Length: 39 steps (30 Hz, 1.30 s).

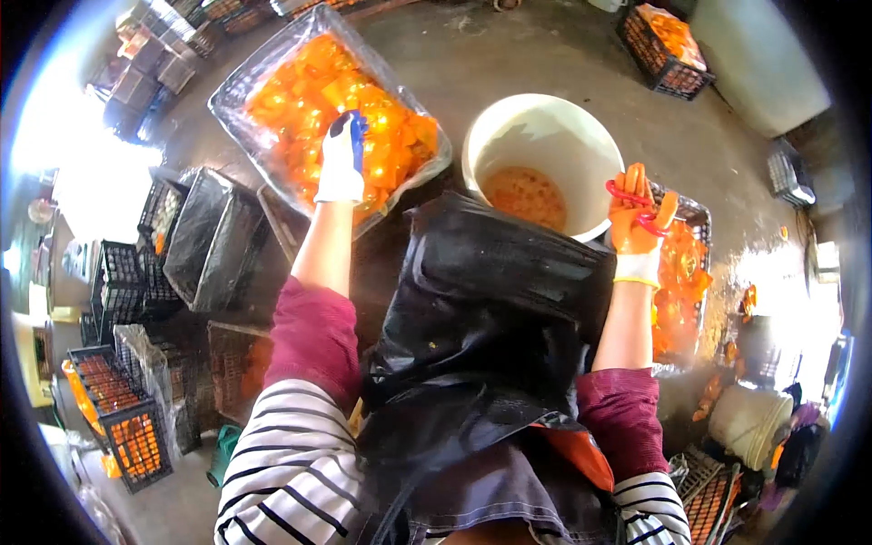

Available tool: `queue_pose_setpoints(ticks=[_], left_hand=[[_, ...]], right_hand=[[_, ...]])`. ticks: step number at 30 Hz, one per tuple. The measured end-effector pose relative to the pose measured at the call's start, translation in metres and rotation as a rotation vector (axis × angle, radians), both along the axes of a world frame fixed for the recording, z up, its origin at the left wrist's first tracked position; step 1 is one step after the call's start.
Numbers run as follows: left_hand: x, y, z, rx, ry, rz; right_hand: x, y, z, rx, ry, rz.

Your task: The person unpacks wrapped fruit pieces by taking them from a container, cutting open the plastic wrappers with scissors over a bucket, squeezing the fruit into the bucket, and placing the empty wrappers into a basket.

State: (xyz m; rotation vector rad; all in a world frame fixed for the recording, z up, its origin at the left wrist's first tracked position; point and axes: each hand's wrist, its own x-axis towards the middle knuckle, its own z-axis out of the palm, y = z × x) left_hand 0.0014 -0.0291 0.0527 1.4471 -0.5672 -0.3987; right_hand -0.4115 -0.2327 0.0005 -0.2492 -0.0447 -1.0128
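Observation:
My left hand (343,156), in a white and blue glove, reaches onto the glossy orange pieces (318,91) in a plastic-lined crate (241,136); its fingertips are hard to make out among them. At the right, my right hand (639,218), in an orange and white glove, has its fingers through the red handles (647,221) of what looks like scissors. Between the hands stands a white bucket (542,113) with orange-brown contents (524,195) at its bottom. Beside my right wrist, a second crate (702,218) holds more orange pieces (677,291).
A black apron (481,309) covers my lap. Dark crates (213,238) and a crate of orange items (136,436) stand at the left. Another filled crate (668,54) is at the upper right, and a white container (749,422) lies at the lower right.

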Motion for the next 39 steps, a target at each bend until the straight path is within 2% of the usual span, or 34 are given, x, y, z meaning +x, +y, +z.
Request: queue_pose_setpoints(ticks=[2, 3, 4, 6, 8, 10, 11, 12, 13, 15, 16, 17, 19, 21, 24, 25, 26, 27, 28, 29, 30, 31, 32, 33, 35, 36, 37, 39], left_hand=[[0.019, 0.013, -0.021, 0.141, -0.085, 0.108], [0.03, 0.015, -0.036, 0.223, -0.185, -0.029], [0.038, 0.015, -0.053, 0.473, -0.437, -0.001], [0.031, 0.007, -0.056, 0.968, -0.942, 0.04], [0.03, -0.001, -0.071, 1.121, -0.982, 0.083], [0.031, -0.004, -0.075, 1.22, -0.942, 0.035], [0.041, -0.007, -0.077, 1.206, -0.879, -0.016], [0.056, -0.011, -0.079, 1.164, -0.706, -0.069], [0.081, -0.013, -0.106, 1.08, -0.793, -0.096], [0.104, -0.014, -0.11, 1.004, -0.651, -0.067], [0.122, -0.015, -0.114, 1.001, -0.275, -0.037], [0.145, 0.001, -0.133, 0.755, -0.316, -0.09], [0.158, 0.016, -0.145, 0.267, -0.14, -0.12], [0.116, 0.013, -0.1, -0.332, 0.706, -0.057], [0.08, 0.01, -0.069, -0.291, 0.588, -0.247], [0.048, 0.0, -0.04, -0.149, 0.662, 0.124], [0.027, -0.008, -0.023, -0.163, 0.71, 0.149], [0.007, -0.017, -0.008, -0.223, 0.681, 0.028], [-0.023, -0.023, 0.022, -0.163, 0.593, -0.025], [-0.015, -0.043, -0.003, -0.097, 0.422, -0.15], [-0.017, -0.065, -0.02, -0.046, -0.096, -0.267], [-0.019, -0.087, -0.037, -0.068, -0.599, -0.254], [-0.053, -0.086, -0.016, -0.099, -0.322, -0.317], [-0.088, -0.085, 0.007, -0.14, -0.037, -0.338], [-0.114, -0.093, -0.004, -0.159, -0.151, -0.345], [-0.118, -0.102, -0.014, -0.172, 0.156, -0.395], [-0.122, -0.111, -0.025, -0.193, 0.473, -0.391], [-0.124, -0.116, -0.03, -0.149, 0.392, -0.462]], right_hand=[[0.006, 0.001, 0.007, 0.07, 0.018, 0.022], [0.011, 0.001, 0.009, 0.044, 0.037, 0.05], [0.016, 0.001, 0.011, 0.018, 0.058, 0.076], [0.026, 0.003, 0.019, 0.035, 0.149, 0.072], [0.034, 0.006, 0.026, 0.125, 0.294, 0.003], [0.036, 0.009, 0.026, 0.078, 0.271, 0.033], [0.037, 0.007, 0.024, 0.05, 0.294, 0.031], [0.036, 0.006, 0.022, 0.026, 0.32, 0.024], [0.038, 0.008, 0.023, 0.074, 0.379, -0.017], [0.041, 0.01, 0.024, 0.108, 0.434, -0.067], [0.045, 0.011, 0.026, 0.123, 0.465, -0.097], [0.047, 0.011, 0.028, 0.138, 0.476, -0.102], [0.049, 0.012, 0.025, 0.089, 0.471, -0.083], [0.048, 0.015, 0.015, 0.032, 0.471, -0.069], [0.051, 0.018, 0.022, -0.064, 0.473, 0.089], [0.058, 0.03, 0.03, -0.006, 0.589, -0.01], [0.061, 0.034, 0.026, -0.219, 0.724, -0.019], [0.06, 0.033, 0.018, -0.44, 0.854, -0.037], [0.064, 0.033, 0.021, -0.437, 0.981, -0.021], [0.073, 0.038, 0.028, -0.4, 1.11, 0.013], [0.079, 0.042, 0.033, -0.359, 1.174, 0.064], [0.083, 0.044, 0.033, -0.334, 1.198, 0.104], [0.079, 0.025, -0.004, -0.196, 1.054, 0.162], [0.075, 0.029, -0.003, -0.39, 1.154, 0.153], [0.069, 0.044, 0.007, -0.768, 1.408, 0.142], [0.07, 0.04, 0.001, -0.42, 1.069, 0.323], [0.066, 0.039, -0.005, -0.551, 1.14, 0.28], [0.065, 0.048, 0.013, -0.731, 1.261, 0.222]])
